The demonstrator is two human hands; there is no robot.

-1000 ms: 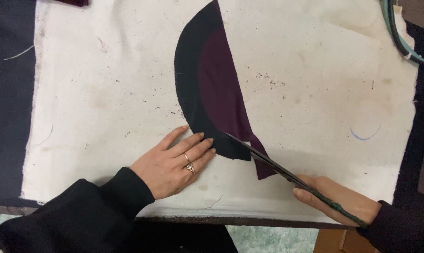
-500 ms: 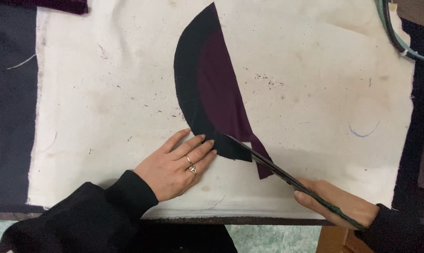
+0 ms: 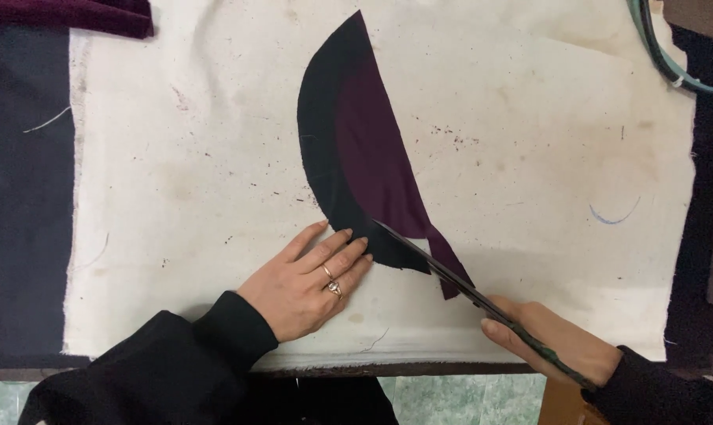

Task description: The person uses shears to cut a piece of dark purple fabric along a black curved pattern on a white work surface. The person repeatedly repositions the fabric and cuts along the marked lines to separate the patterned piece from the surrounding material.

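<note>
cut: keep the scissors (image 3: 451,271) low against the cloth (image 3: 215,157), blades following the black curve in short bites, so the layers do not lift or shift.
hold: press flat just beside the cut line, fingertips clear of the blades.
left hand (image 3: 309,279): fingers spread flat, tips touching the lower left edge of the piece (image 3: 356,149); two rings show.
right hand (image 3: 549,338): closed around the scissor handles, below and right of the piece; the grip itself is partly hidden.
scissors: long and dark, tip at the lower end of the piece; I cannot tell how far the blades gape.
piece: a half-moon, black along the curved left side, plum on the straight right side, with a narrow plum tail under the blades.
place: middle of the stained cream cloth on the desk (image 3: 388,368), point up.
</note>
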